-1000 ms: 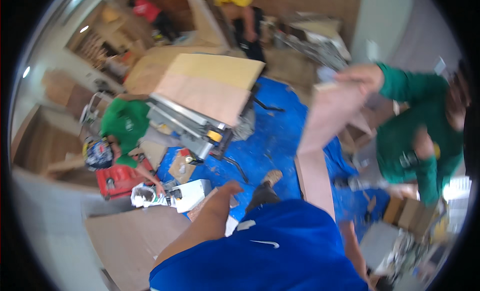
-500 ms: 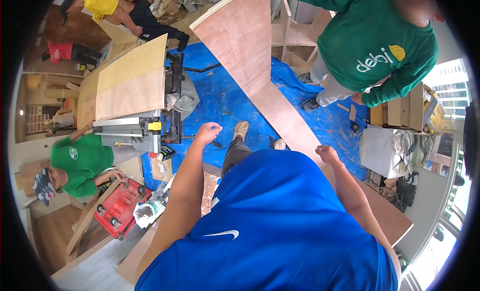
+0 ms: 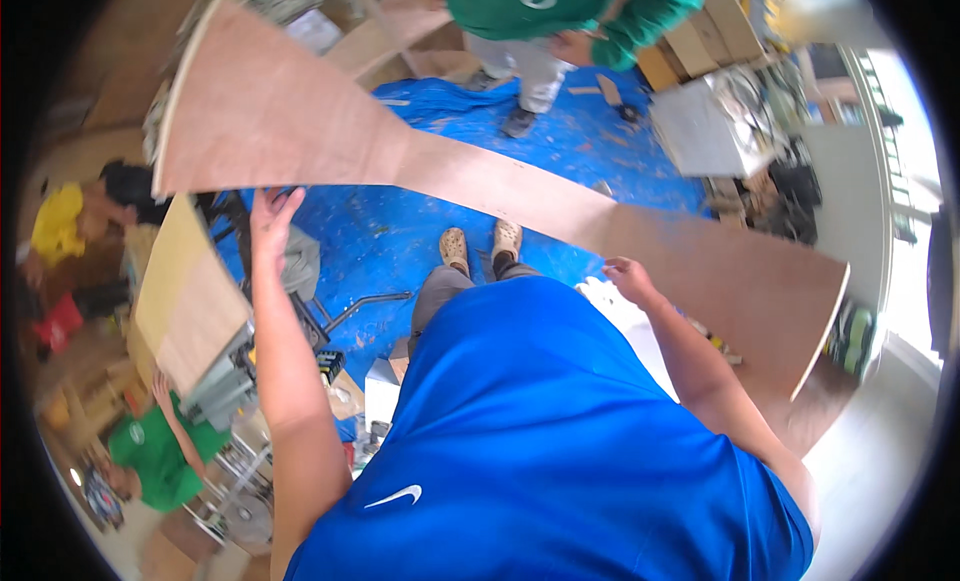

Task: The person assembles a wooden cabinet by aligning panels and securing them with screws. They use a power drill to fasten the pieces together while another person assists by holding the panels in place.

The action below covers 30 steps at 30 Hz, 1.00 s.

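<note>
A long plywood panel (image 3: pixel 300 121) stretches across in front of me, broad at both ends and narrow in the middle. My left hand (image 3: pixel 273 219) is at the near edge of its broad left part. The fingers are spread, and the tips meet or nearly meet the edge; contact is not clear. Close to the panel's near edge on the right, my right hand (image 3: pixel 629 280) has its fingers curled together, with nothing visible in them. Beyond the panel stands a person in a green top (image 3: pixel 540 11), one hand (image 3: pixel 573 48) held low in front.
Blue sheeting (image 3: pixel 350 231) covers the floor around my feet. At left, a plywood sheet (image 3: pixel 190 301) lies on a saw table, with a person in green (image 3: pixel 165 451) beside it. A person in yellow (image 3: pixel 60 224) is farther off. Cardboard boxes (image 3: pixel 700 36) and a white bin (image 3: pixel 705 126) stand at far right.
My view has turned to the right, and the panel now lies crosswise before me. My left hand has reached out to the panel's edge and its fingers have spread. My right hand stays curled.
</note>
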Tool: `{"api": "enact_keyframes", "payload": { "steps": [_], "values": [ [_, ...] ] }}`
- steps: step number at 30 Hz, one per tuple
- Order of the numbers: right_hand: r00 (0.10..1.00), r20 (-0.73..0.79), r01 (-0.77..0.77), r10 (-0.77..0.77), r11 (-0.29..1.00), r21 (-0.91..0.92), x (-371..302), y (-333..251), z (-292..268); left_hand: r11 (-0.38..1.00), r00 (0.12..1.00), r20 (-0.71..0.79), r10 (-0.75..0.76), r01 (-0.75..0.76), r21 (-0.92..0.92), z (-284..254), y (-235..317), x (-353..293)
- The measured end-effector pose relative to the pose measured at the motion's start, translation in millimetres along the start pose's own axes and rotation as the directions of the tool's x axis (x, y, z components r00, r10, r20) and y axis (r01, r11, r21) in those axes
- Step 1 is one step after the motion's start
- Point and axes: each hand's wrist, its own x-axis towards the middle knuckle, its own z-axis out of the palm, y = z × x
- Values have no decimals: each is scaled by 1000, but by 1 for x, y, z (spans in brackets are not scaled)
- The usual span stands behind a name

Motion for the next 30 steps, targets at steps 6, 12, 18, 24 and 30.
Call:
{"api": "enact_keyframes", "payload": {
  "steps": [6, 12, 18, 24, 30],
  "values": [
    [925, -341, -199, 169, 978, -55, -114, 62, 22, 995, 984, 177, 10, -27, 91, 13, -80, 40],
    [655, -737, -36, 169, 981, 193, -206, 95, -59, 906, 920, 358, 161, -282, 316, 48, -100, 63],
    [336, -907, 316, 254, 877, 362, -191, 8, -74, 866, 948, 253, 195, -287, 409, 65, -108, 76],
    [397, -895, 232, 203, 921, 312, -196, 33, -100, 810, 912, 308, 271, -389, 439, 68, -87, 65],
    [393, -835, 273, 384, 819, 505, -203, 104, -145, 825, 914, 279, 295, -391, 407, 100, -42, 9]
  ]
}}
